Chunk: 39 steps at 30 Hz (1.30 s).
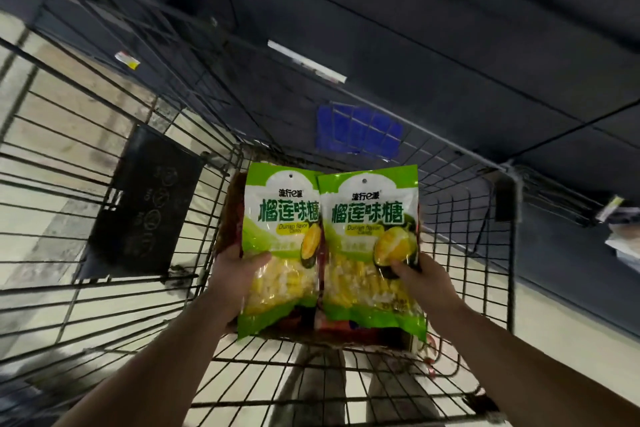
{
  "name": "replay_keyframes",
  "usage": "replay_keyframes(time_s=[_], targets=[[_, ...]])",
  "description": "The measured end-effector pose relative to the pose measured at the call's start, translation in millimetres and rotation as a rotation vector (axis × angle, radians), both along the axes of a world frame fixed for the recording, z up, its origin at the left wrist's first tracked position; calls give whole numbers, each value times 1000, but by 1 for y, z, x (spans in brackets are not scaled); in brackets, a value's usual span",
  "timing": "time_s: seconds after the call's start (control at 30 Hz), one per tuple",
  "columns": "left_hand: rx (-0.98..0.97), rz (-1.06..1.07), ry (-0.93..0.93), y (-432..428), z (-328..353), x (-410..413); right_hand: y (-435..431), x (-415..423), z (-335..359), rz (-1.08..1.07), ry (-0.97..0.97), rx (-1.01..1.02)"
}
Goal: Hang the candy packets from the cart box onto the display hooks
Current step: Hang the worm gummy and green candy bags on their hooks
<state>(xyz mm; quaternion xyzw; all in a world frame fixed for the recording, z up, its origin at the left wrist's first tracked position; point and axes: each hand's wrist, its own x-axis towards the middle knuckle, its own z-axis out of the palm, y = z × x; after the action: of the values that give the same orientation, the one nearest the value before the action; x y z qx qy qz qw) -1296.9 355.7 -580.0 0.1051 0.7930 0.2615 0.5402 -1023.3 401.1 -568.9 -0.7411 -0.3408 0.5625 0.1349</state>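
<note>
Person is holding one durian candy packet per hand, both raised just above the cart box (229,208). The left hand (239,276) is gripping the left packet (280,218) at its lower edge, thumb clamped across the front and the other fingers hidden behind. The right hand (420,279) is doing the same on the right packet (370,222). The packets are sitting side by side with edges overlapping and hang holes (291,176) pointing up and away, likely so the tops are staying free to go onto hooks. The wire cart (104,163) is surrounding the box, carrying a black placard (145,204) on its left wall. The dark display (450,28) is looming ahead with a white label strip (306,61) and a blue tag (360,130). The hooks themselves are too blurred to pick out. The cart's front wall is standing between the packets and the display, so a lift over it looks needed.
</note>
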Motion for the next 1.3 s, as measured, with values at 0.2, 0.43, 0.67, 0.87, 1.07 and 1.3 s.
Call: replay_keyframes(time_s=[0.2, 0.43, 0.67, 0.87, 1.07, 1.3], targets=[[80, 55, -54, 11, 40, -2, 9, 9, 40, -74, 107, 28], [186, 12, -126, 29, 77, 21, 7, 36, 94, -223, 151, 94], [324, -167, -186, 58, 118, 70, -19, 92, 143, -398, 210, 185], [425, -289, -223, 60, 153, 124, -56, 145, 171, -564, 249, 240], [446, -392, -228, 32, 177, 189, -116, 205, 178, -671, 283, 295], [503, -596, -263, -35, 204, 295, -238, 285, 201, -756, 251, 422]])
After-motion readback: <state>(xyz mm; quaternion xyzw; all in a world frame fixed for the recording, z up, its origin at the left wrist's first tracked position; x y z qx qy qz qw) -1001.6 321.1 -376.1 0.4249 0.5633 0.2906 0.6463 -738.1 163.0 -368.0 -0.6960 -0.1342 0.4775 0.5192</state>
